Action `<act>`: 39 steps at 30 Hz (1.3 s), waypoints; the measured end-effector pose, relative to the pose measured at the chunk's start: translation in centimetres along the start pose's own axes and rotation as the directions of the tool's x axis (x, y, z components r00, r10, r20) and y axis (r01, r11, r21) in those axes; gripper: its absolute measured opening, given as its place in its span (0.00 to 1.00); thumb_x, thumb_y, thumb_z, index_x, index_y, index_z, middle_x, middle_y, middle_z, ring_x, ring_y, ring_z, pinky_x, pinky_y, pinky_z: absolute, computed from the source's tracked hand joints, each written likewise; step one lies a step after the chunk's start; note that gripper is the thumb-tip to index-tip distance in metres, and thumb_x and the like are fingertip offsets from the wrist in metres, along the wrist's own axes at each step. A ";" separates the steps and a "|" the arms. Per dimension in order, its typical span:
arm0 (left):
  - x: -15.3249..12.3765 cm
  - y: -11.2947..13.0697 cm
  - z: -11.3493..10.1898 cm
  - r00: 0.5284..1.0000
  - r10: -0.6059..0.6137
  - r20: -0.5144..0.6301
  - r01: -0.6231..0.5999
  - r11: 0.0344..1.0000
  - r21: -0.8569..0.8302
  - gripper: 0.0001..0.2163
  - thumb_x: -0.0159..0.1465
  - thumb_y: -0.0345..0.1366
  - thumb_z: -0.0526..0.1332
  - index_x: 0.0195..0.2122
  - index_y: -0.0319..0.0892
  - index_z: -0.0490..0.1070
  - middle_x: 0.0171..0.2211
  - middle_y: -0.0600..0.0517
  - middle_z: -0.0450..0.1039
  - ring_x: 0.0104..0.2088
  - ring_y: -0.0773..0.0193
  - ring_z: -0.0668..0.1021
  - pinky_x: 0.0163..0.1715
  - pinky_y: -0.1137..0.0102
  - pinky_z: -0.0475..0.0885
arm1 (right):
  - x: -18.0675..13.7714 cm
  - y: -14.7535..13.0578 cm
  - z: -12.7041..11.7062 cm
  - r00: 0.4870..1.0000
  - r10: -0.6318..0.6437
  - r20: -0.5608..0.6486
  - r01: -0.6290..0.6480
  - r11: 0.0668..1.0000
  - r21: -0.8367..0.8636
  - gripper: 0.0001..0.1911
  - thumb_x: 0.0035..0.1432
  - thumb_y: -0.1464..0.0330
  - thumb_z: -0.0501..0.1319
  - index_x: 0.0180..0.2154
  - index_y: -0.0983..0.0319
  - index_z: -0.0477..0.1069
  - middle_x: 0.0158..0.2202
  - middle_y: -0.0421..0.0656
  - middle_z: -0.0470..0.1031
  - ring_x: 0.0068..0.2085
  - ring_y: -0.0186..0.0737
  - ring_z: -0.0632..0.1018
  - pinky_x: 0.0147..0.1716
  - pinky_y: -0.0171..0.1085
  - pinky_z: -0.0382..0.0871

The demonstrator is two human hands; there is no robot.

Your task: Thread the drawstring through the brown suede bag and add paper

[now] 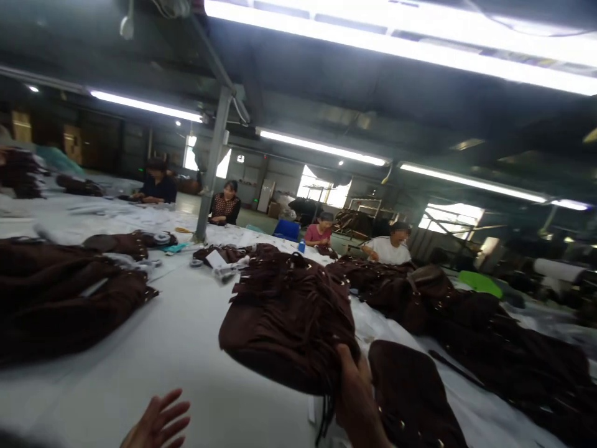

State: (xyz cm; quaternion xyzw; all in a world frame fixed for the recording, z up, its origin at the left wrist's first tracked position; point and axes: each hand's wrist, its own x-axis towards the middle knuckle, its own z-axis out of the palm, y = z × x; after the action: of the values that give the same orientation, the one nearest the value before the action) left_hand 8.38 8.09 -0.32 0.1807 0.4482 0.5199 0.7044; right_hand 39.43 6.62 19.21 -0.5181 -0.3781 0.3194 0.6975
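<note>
My right hand grips a dark brown fringed bag by its lower right edge, thumb on the near face. The bag is tilted above the white table, its fringe and drawstring ends hanging down. My left hand is at the bottom of the view, fingers spread, with nothing in it and apart from the bag. Just right of my right hand lies another dark brown bag or bag piece with small metal fittings along its lower part.
Brown bags are heaped at left and along the right. A metal post rises from the table. Tape rolls and a blue bottle stand farther back. Several people sit across the table, near a blue chair.
</note>
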 end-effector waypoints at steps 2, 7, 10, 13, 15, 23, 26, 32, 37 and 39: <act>-1.8 1.4 -0.3 0.998 0.058 -0.010 -0.059 0.995 -0.083 0.40 0.51 0.66 0.52 0.60 0.47 0.55 0.52 0.41 0.71 0.50 0.46 0.74 0.44 0.55 0.73 | -2.1 3.9 1.8 0.988 0.115 0.106 -0.115 0.993 -0.007 0.24 0.48 0.57 0.61 0.45 0.61 0.71 0.39 0.43 0.79 0.43 0.46 0.77 0.39 0.37 0.74; -4.5 1.1 -0.9 0.993 0.102 -0.051 -0.094 0.985 0.143 0.37 0.51 0.56 0.64 0.59 0.46 0.56 0.47 0.44 0.74 0.45 0.51 0.77 0.41 0.63 0.73 | -6.8 13.7 2.4 0.902 0.332 0.278 -0.260 0.929 -0.265 0.19 0.43 0.59 0.63 0.33 0.67 0.75 0.35 0.49 0.80 0.41 0.53 0.78 0.40 0.43 0.73; -4.0 -0.8 -1.7 0.984 0.149 -0.094 -0.122 0.960 0.253 0.40 0.45 0.48 0.71 0.56 0.39 0.57 0.37 0.45 0.77 0.39 0.52 0.79 0.37 0.66 0.73 | -8.3 16.8 0.4 0.922 0.324 0.212 -0.248 0.915 -0.318 0.21 0.41 0.57 0.65 0.34 0.66 0.75 0.34 0.49 0.80 0.41 0.53 0.78 0.43 0.43 0.72; -3.2 -2.0 -2.5 0.972 0.237 0.005 -0.231 0.942 0.245 0.37 0.45 0.46 0.71 0.54 0.39 0.58 0.36 0.46 0.77 0.38 0.53 0.79 0.39 0.64 0.72 | -9.2 17.5 -1.1 0.928 0.343 0.146 -0.305 0.924 -0.231 0.31 0.40 0.55 0.67 0.45 0.65 0.69 0.36 0.47 0.80 0.41 0.51 0.78 0.41 0.42 0.73; -3.0 -2.2 -2.8 0.967 0.252 0.036 -0.252 0.933 0.257 0.35 0.47 0.44 0.70 0.53 0.40 0.59 0.36 0.46 0.77 0.38 0.53 0.78 0.40 0.64 0.72 | -9.6 17.5 -1.3 0.921 0.371 0.117 -0.343 0.917 -0.201 0.38 0.40 0.54 0.68 0.51 0.64 0.63 0.36 0.47 0.79 0.40 0.50 0.79 0.38 0.42 0.74; -3.3 -2.4 -2.4 0.946 0.322 0.016 -0.317 0.918 0.239 0.30 0.49 0.40 0.69 0.51 0.40 0.61 0.35 0.48 0.77 0.36 0.57 0.78 0.37 0.66 0.72 | -10.2 18.0 -0.3 0.955 0.269 0.128 -0.224 0.932 -0.287 0.43 0.46 0.52 0.64 0.59 0.62 0.53 0.42 0.48 0.76 0.45 0.50 0.77 0.44 0.42 0.72; -3.6 -2.4 -2.0 0.937 0.349 -0.028 -0.336 0.918 0.211 0.28 0.48 0.38 0.69 0.50 0.40 0.62 0.33 0.50 0.77 0.33 0.59 0.78 0.35 0.68 0.71 | -10.2 18.4 -0.5 0.961 0.241 0.138 -0.189 0.931 -0.313 0.41 0.47 0.52 0.63 0.59 0.61 0.54 0.42 0.48 0.77 0.45 0.49 0.77 0.44 0.42 0.72; -4.1 -2.2 -2.0 0.929 0.363 -0.065 -0.344 0.917 0.203 0.27 0.47 0.34 0.67 0.48 0.38 0.62 0.30 0.51 0.77 0.31 0.61 0.78 0.32 0.69 0.71 | -10.1 18.4 -0.6 0.952 0.244 0.187 -0.181 0.936 -0.301 0.41 0.47 0.52 0.64 0.59 0.61 0.56 0.42 0.47 0.78 0.45 0.49 0.78 0.42 0.41 0.73; -3.6 -1.9 -3.0 0.945 0.317 -0.083 -0.288 0.924 0.250 0.29 0.45 0.38 0.69 0.47 0.36 0.63 0.25 0.52 0.77 0.27 0.62 0.77 0.27 0.72 0.69 | -10.2 17.2 -0.3 0.955 0.229 0.189 -0.160 0.934 -0.319 0.40 0.47 0.52 0.63 0.58 0.62 0.58 0.44 0.47 0.77 0.48 0.49 0.76 0.44 0.40 0.72; -3.3 -1.6 -3.3 0.948 0.307 -0.086 -0.276 0.924 0.263 0.30 0.45 0.41 0.70 0.47 0.36 0.63 0.27 0.51 0.77 0.27 0.61 0.78 0.27 0.72 0.69 | -10.5 17.1 -0.1 0.965 0.206 0.163 -0.145 0.935 -0.323 0.39 0.48 0.51 0.62 0.57 0.61 0.59 0.44 0.47 0.77 0.47 0.50 0.76 0.44 0.40 0.71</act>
State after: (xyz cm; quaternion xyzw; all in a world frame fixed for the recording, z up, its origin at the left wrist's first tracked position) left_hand 6.46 3.82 -1.79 0.2989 0.5210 0.5691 0.5615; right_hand 33.25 2.24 0.70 -0.6187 -0.4414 0.3669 0.5365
